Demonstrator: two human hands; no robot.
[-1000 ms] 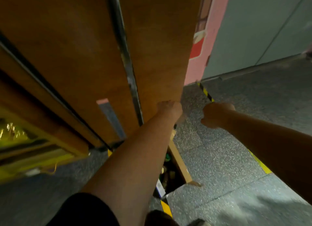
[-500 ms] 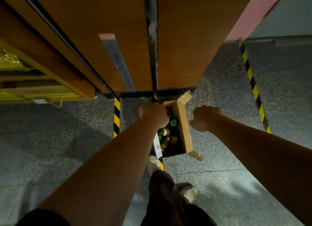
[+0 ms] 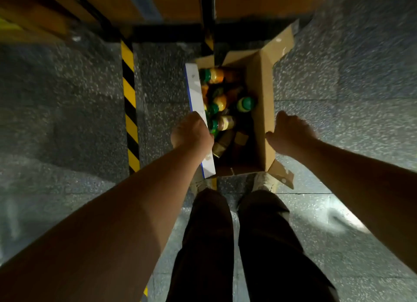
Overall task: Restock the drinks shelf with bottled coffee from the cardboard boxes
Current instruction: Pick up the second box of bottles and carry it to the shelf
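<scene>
green-capped coffee bottles [image 3: 222,122] lie sideways in the open brown cardboard box [image 3: 239,169]; left hand [image 3: 191,132] over its white left flap [image 3: 195,87] is nearer, curled fingers' grip untellable; right hand [image 3: 291,135] fisted, empty, outside its right wall [image 3: 261,103]

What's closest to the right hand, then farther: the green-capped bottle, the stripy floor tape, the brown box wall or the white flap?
1. Brown box wall, right beside the right hand.
2. Green-capped bottle, just inside that wall.
3. White flap, on the opposite side.
4. Stripy floor tape, far left.
</scene>
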